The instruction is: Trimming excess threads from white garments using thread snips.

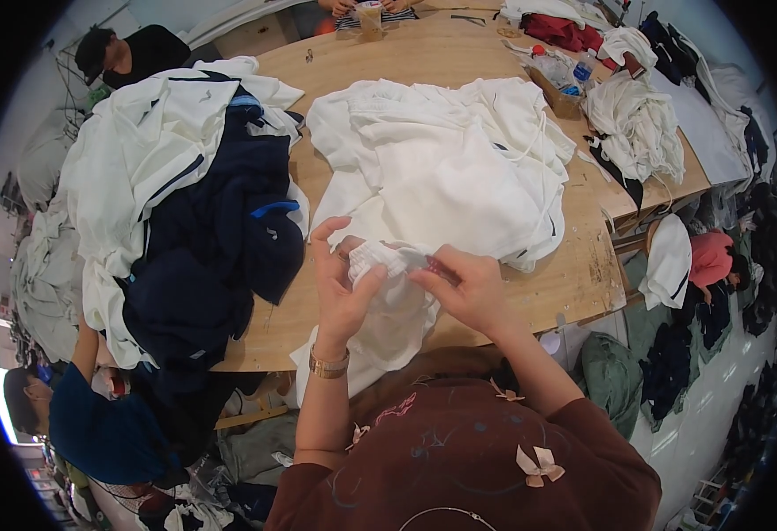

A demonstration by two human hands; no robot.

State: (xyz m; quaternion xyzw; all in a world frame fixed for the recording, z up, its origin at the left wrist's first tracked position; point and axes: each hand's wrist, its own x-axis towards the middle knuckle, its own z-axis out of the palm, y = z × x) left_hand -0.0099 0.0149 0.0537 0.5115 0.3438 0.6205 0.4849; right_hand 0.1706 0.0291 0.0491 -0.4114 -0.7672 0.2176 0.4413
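A white garment (397,327) hangs over the table's near edge, and both of my hands grip its ribbed end. My left hand (342,288) pinches the ribbed band between thumb and fingers, with the index finger raised. On the other side, my right hand (464,288) closes thumb and fingertips on the same band's edge. Something small and pinkish shows beside the right fingertips, too small to make out. Just beyond my hands lies a pile of white garments (442,159) with a drawstring trailing on its right side.
Navy garments (211,212) and white garments (132,168) are heaped on the left of the wooden table (583,274). A box of small items (555,84) and crumpled white cloth (632,124) sit at the right. Other people work at the left, the far edge and the right.
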